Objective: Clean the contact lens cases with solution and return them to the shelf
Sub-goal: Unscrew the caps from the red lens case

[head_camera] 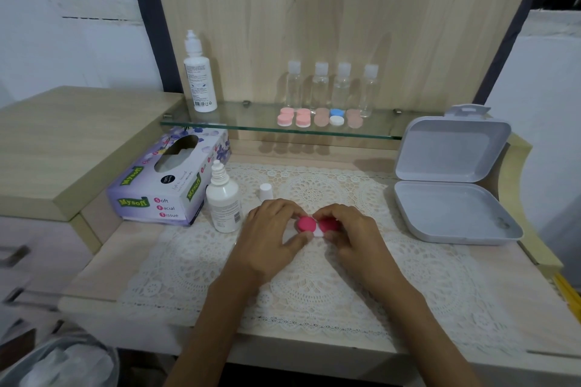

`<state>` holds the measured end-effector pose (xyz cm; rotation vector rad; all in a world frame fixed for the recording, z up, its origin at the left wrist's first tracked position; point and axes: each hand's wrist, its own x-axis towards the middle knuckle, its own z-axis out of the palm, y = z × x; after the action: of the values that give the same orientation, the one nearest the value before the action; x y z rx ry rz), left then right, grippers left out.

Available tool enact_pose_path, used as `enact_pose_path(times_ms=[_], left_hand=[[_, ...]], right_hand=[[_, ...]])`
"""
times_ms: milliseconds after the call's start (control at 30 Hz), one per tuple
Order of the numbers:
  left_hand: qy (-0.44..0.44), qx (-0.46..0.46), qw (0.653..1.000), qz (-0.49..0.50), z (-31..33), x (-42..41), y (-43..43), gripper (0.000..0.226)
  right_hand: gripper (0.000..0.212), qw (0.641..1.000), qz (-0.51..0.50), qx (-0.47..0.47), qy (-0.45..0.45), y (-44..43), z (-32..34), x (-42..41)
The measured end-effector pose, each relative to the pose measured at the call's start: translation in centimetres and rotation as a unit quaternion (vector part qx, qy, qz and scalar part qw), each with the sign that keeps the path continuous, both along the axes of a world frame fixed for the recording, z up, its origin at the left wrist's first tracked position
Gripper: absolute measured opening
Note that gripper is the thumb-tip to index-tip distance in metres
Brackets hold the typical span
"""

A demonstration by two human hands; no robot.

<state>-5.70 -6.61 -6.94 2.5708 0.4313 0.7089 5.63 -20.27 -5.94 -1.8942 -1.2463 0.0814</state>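
Observation:
A contact lens case with two bright pink caps [307,224] lies on the lace mat between my hands. My left hand [270,236] pinches its left cap, and my right hand [349,234] grips the right cap [329,224]. An uncapped white solution bottle [223,198] stands just left of my left hand, its small white cap [266,192] upright behind my fingers. On the glass shelf [245,124] lie several more lens cases: pale pink ones [294,117], beige ones [321,118] and a blue-and-white one [336,116].
A taller solution bottle [199,75] stands at the shelf's left end, and several clear small bottles [330,85] line its back. A tissue box [166,176] sits left of the mat. An open grey plastic box [452,185] occupies the right. A bin [59,361] is at lower left.

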Motion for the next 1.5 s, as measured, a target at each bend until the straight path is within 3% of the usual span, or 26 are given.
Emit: enact_pose_path(times_ms=[200,800,1067,1500], left_hand=[[0.007,0.013,1.000,-0.003,-0.13,-0.02,0.00,0.041],[-0.015,-0.022,1.000,-0.009,0.01,-0.02,0.08,0.027],[-0.006,0.005,1.000,-0.006,0.17,-0.07,-0.18,0.040],[-0.022,-0.032,0.999,-0.009,0.16,0.02,-0.03,0.026]], right_hand=[[0.041,1.000,-0.003,-0.003,-0.006,0.07,0.14,-0.04],[0.044,1.000,-0.007,-0.013,0.007,-0.12,0.29,-0.11],[0.048,1.000,-0.006,-0.003,0.028,-0.10,0.35,-0.15],[0.045,1.000,-0.006,-0.002,0.015,-0.09,0.29,-0.06]])
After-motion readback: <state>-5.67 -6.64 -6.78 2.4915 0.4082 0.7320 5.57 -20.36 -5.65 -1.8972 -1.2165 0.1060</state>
